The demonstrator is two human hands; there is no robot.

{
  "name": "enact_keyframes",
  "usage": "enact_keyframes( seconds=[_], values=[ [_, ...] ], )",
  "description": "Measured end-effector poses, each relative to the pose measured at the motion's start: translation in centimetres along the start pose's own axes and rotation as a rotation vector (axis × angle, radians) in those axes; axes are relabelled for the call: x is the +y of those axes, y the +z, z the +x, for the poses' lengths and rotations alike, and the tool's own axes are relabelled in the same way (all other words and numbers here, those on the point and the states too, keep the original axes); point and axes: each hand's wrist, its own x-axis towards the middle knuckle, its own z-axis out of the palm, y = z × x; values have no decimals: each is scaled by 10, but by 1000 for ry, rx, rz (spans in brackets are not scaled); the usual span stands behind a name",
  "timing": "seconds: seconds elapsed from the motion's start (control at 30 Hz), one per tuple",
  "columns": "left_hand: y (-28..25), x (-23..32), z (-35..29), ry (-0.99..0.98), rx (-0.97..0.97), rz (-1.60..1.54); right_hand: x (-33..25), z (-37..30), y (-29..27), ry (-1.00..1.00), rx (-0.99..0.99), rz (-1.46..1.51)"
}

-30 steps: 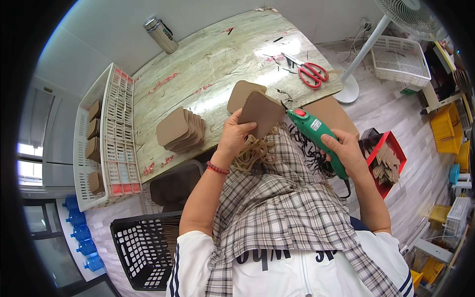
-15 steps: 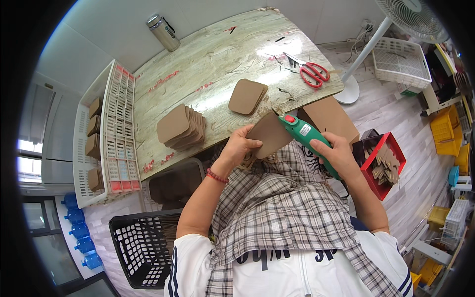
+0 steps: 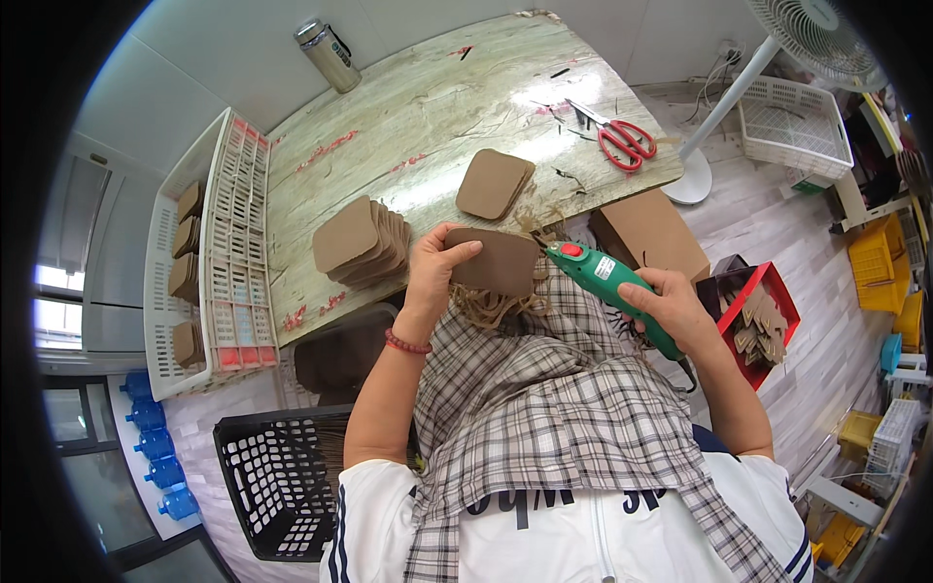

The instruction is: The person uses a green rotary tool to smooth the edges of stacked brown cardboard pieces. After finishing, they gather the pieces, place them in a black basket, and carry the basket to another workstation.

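Note:
My left hand (image 3: 434, 267) is closed on the left edge of a flat brown piece with rounded corners (image 3: 498, 264), the thumb on its upper face. Wrapped in my right hand (image 3: 673, 303) is a green handheld electric cutter (image 3: 604, 275) with a red button and a cord at its rear. Its tip points at the piece's upper right corner; I cannot tell whether they touch. Thin brown offcut strips (image 3: 489, 309) hang below the piece over my lap. On the table lie a tall stack of similar pieces (image 3: 350, 238) and a smaller stack (image 3: 494, 185).
Red-handled scissors (image 3: 622, 144) and dark scraps lie on the table (image 3: 408, 117), with a steel flask (image 3: 328, 56) behind. A white basket (image 3: 228, 243) with brown stacks stands left, a black crate (image 3: 277, 486) below. At right are a cardboard box (image 3: 661, 233), a red box (image 3: 789, 311) and a fan (image 3: 821, 39).
My left hand has shifted left and turned the brown piece, whose edges now lie more level. The cutter stays near its upper right corner, held in my right hand.

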Motion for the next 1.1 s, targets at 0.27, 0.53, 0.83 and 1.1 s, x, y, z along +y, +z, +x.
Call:
enact_keyframes(
  seconds=[0.27, 0.53, 0.83, 1.1],
  values=[
    [2, -1, 1, -57, -56, 80, 0, -1, 2, 12, -14, -37],
    [15, 1, -3, -160, -178, 155, 0, 4, 8, 12, -44, -60],
    [20, 9, -6, -259, -296, 227, -13, 15, 21, -34, -73, -107],
    [-4, 76, -34, 21, -34, 290, -1, 30, 25, -110, 32, -57]
  ],
)
